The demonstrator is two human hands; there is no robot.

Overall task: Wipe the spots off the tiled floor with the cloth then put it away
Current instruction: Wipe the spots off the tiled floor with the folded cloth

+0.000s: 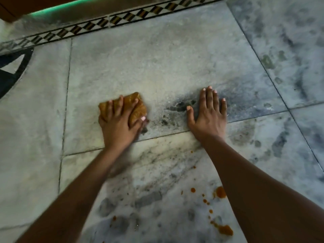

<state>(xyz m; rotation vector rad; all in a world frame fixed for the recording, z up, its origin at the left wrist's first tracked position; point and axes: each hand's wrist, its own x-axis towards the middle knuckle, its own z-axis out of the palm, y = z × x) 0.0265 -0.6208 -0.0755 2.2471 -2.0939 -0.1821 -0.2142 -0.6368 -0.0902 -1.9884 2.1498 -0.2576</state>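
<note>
Two bare forearms reach up from the bottom edge of the frame, the left forearm (70,190) rising from the lower left and the right forearm (254,190) from the lower right. Between and beside them, in the lower right of the frame, orange-brown liquid spots (220,192) lie scattered over the pale grey marble-patterned tiled floor (157,58): one larger blot beside the right forearm, a smeared patch near the bottom edge, and small drops around them. Further up, left of centre, the left hand (119,123) holds a folded orange-brown cloth (135,106) down on the floor, its fingers spread over the top and its thumb hooked against the near right edge. The cloth sits on the large central tile, just above a grout line and well apart from the spots. The right hand (208,116) lies right of centre, flat on the same tile with palm down, fingers straight and slightly fanned, holding nothing. A dark grey smudged patch (177,106) marks the floor between the two hands. Along the top runs a black, white and brown checkered border strip (122,18), slanting up to the right. Above it in the upper left is a thin green glow (57,8), and a black pointed inlay (10,74) shows at the left edge.
</note>
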